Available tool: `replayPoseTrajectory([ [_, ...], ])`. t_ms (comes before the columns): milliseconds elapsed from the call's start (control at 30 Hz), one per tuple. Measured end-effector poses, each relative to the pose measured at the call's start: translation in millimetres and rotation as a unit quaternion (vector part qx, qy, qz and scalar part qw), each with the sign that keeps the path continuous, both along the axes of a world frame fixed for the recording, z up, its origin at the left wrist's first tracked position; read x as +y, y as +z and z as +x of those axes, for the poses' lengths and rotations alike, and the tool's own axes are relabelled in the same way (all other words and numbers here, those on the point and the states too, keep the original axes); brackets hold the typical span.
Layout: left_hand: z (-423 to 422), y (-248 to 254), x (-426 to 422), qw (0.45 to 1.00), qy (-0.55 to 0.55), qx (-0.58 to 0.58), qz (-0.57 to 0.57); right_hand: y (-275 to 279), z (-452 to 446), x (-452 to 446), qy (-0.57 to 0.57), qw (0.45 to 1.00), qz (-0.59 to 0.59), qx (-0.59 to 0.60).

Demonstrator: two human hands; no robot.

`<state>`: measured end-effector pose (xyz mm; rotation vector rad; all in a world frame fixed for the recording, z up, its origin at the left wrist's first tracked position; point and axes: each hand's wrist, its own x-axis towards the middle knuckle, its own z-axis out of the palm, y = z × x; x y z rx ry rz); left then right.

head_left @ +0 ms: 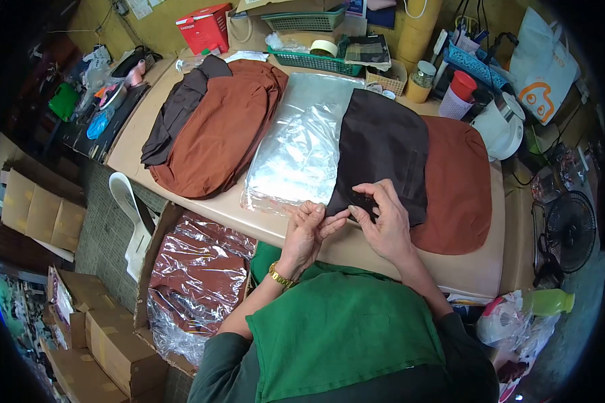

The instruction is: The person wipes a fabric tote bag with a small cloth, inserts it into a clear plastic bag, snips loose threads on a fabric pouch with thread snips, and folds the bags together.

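A folded black cloth piece point(383, 144) lies on the table in front of me. My left hand point(307, 232) pinches its near left corner, with the fingers closed on the fabric. Close beside it, my right hand point(386, 221) is at the near edge of the black cloth. Its thumb points toward the left fingertips, and the curved forefinger stands apart from the thumb. Under the left side of the cloth is a stack of clear plastic bags point(292, 144). A rust-brown fabric piece point(457, 188) lies to the right, partly covered by the black cloth.
More brown fabric point(215, 134) and black fabric point(175, 111) lie at the table's left. Green baskets point(316, 62), a jar point(421, 80) and a white kettle point(501, 124) stand behind. A carton point(144, 295) of plastic-wrapped brown goods sits below left; a fan point(570, 232) is at right.
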<state>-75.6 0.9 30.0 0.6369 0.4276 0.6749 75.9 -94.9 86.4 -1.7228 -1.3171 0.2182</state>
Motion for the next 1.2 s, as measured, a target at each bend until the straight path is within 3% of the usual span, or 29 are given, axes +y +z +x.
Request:
replayPoseTrajectory([
  [100,-2,-4,4,0.998,-0.031,-0.056,-0.026,6,-1,-2,-0.001,0.999,0.004,-0.044],
  [367,1,-10,1,0.993,-0.045,-0.101,0.048,19,-7,-7,0.003,0.988,0.045,-0.151],
  [733,8,3,-9,0.995,0.002,-0.008,0.102,31,-14,-5,0.021,0.955,0.066,-0.288],
  [867,4,-8,-3,0.989,-0.034,-0.001,0.145,25,-13,-3,0.037,0.958,0.058,-0.279],
  [1000,3,7,-14,0.992,-0.005,0.020,0.124,9,-7,0,0.033,0.973,0.069,-0.219],
  [1067,-18,14,-5,0.969,-0.078,0.114,0.206,4,1,5,0.019,0.981,0.079,-0.177],
  [1100,-36,21,5,0.899,-0.039,0.244,0.361,3,7,9,-0.032,0.985,0.084,-0.146],
  [1133,-47,50,5,0.897,0.031,0.253,0.361,1,14,12,-0.084,0.986,0.090,-0.115],
  [1167,-67,64,10,0.854,0.131,0.266,0.428,-6,24,11,-0.100,0.984,0.086,-0.118],
  [1200,-83,83,6,0.772,0.287,0.310,0.474,-15,31,9,-0.100,0.984,0.085,-0.119],
])
